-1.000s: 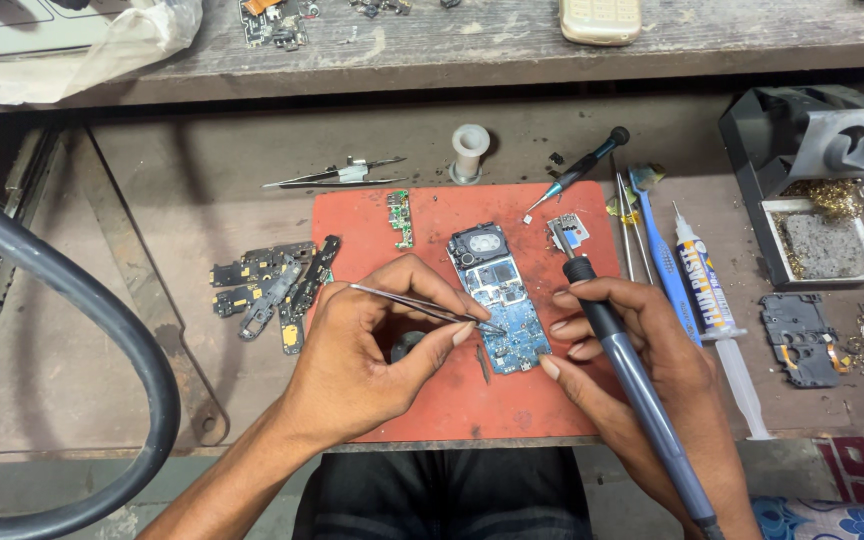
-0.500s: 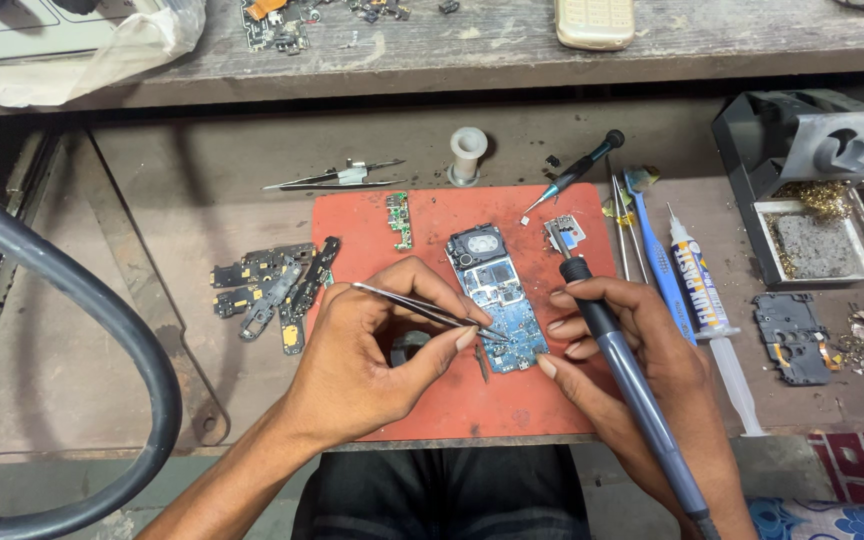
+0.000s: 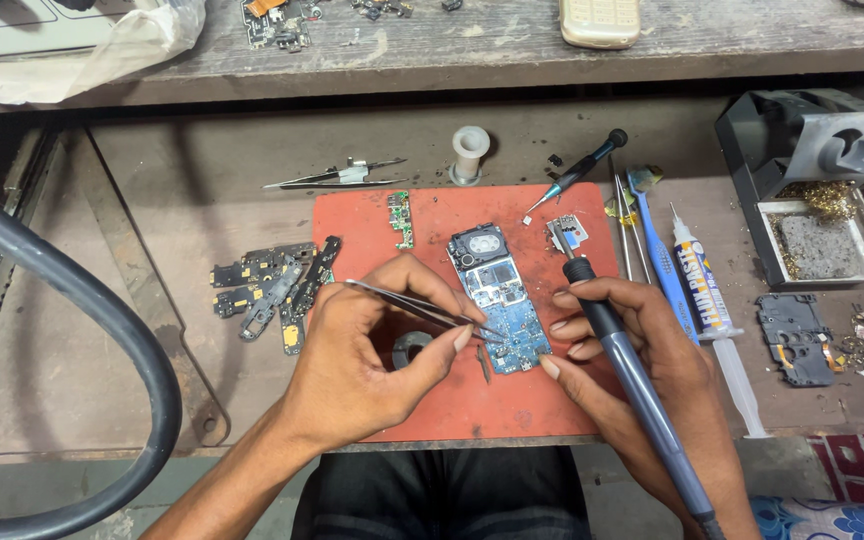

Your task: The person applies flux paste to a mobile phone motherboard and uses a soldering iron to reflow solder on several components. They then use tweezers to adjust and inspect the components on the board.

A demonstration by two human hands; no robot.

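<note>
- On the red mat [image 3: 472, 400], the blue circuit board [image 3: 500, 300] is lying unmoved, as a second ago.
- Left hand [image 3: 362, 360] is keeping its grip clamped on tweezers [image 3: 422, 310], tips touching the board.
- Right hand [image 3: 642, 350] is staying wrapped around the soldering iron [image 3: 632, 375].

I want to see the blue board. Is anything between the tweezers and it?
Nothing visible. The left hand holds the tweezers with their tips right at the blue circuit board. The right hand, holding a soldering iron, rests beside the board.
</note>
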